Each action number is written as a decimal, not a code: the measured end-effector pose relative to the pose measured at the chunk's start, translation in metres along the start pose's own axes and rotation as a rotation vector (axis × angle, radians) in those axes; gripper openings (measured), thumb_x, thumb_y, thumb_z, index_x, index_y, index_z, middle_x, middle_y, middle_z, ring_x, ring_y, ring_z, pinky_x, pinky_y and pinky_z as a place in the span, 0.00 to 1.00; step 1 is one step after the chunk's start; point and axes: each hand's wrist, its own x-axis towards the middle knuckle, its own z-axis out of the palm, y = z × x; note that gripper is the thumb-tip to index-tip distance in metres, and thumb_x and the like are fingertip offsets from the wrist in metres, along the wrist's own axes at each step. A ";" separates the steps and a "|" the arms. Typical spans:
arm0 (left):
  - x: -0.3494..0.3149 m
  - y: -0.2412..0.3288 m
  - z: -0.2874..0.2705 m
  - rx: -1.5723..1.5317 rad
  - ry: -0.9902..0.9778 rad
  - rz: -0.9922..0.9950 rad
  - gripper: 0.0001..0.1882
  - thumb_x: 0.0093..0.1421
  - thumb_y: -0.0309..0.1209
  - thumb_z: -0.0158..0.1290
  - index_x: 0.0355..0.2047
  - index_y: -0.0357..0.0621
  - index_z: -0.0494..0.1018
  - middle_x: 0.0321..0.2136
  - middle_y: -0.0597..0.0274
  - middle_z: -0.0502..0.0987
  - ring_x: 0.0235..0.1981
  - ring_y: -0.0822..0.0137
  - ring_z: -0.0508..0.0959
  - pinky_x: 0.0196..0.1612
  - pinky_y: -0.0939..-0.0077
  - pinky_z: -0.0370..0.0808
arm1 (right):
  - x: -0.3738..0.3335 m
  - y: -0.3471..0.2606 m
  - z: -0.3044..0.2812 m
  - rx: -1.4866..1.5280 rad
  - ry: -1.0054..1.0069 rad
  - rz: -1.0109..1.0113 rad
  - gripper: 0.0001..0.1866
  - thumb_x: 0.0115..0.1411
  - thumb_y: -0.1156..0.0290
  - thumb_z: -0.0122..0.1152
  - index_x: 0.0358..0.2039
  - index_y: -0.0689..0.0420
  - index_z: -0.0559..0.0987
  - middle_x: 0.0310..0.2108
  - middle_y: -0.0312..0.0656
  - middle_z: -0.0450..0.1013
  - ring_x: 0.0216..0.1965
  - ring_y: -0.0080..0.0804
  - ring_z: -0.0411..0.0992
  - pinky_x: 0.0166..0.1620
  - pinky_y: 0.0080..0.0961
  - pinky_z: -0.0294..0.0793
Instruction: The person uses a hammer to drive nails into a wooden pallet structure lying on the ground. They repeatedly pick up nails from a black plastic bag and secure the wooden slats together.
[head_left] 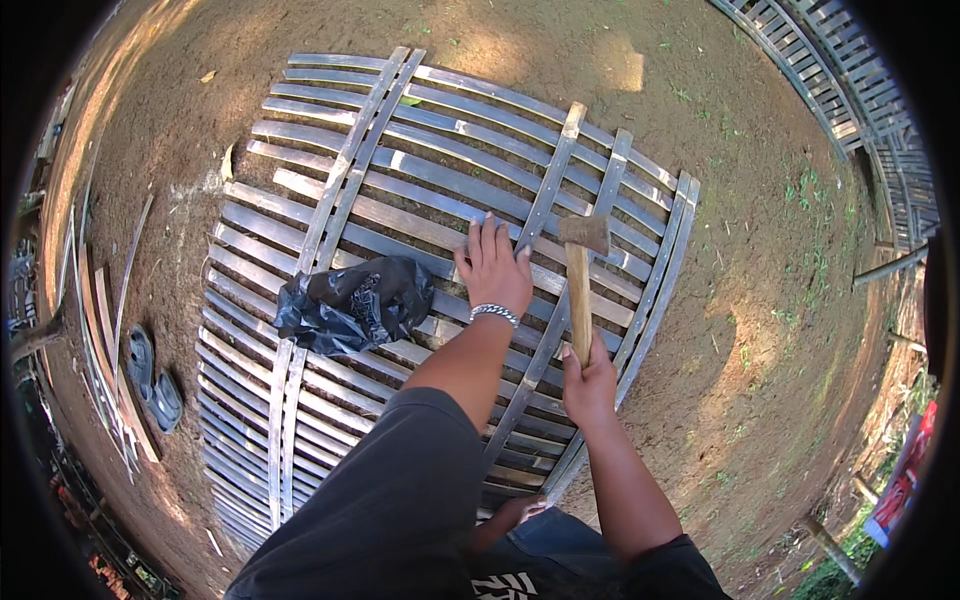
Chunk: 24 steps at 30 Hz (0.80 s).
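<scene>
A panel of bamboo slats (455,184), crossed by several long battens, lies on the ground in front of me. My left hand (495,270) rests on its middle slats, palm down and fingers stretched out; a chain bracelet circles the wrist. Wrapped around the lower end of a wooden handle is my right hand (590,385), holding a hammer (580,300) over the panel's right part. The hammer's blocky, brownish head points away from me. A crumpled black plastic bag (355,303) lies on the slats left of my left hand.
Dark sandals (154,380) sit on the dirt at left, beside loose bamboo strips (117,370). A slatted fence (850,90) curves along the upper right. At the lower edge, a bare foot (520,512) shows near the panel.
</scene>
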 end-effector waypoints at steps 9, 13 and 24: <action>0.004 -0.017 -0.006 0.142 -0.247 0.089 0.32 0.72 0.40 0.36 0.73 0.40 0.57 0.76 0.53 0.50 0.78 0.54 0.44 0.75 0.37 0.35 | 0.035 0.017 -0.014 -0.106 -0.130 -0.027 0.27 0.66 0.71 0.60 0.66 0.52 0.70 0.38 0.60 0.79 0.41 0.59 0.80 0.43 0.44 0.79; -0.001 -0.017 -0.001 0.150 -0.257 0.069 0.32 0.72 0.41 0.37 0.73 0.41 0.57 0.76 0.55 0.51 0.78 0.54 0.45 0.76 0.37 0.35 | 0.047 0.029 -0.019 -0.233 -0.154 -0.157 0.26 0.69 0.72 0.59 0.66 0.60 0.69 0.44 0.56 0.80 0.42 0.49 0.81 0.45 0.36 0.79; 0.000 -0.017 -0.002 0.129 -0.289 0.058 0.32 0.72 0.42 0.37 0.73 0.42 0.57 0.76 0.57 0.50 0.78 0.56 0.44 0.76 0.39 0.34 | 0.056 0.020 -0.025 -0.276 -0.186 -0.228 0.27 0.66 0.76 0.59 0.66 0.59 0.68 0.52 0.60 0.77 0.51 0.61 0.78 0.50 0.43 0.79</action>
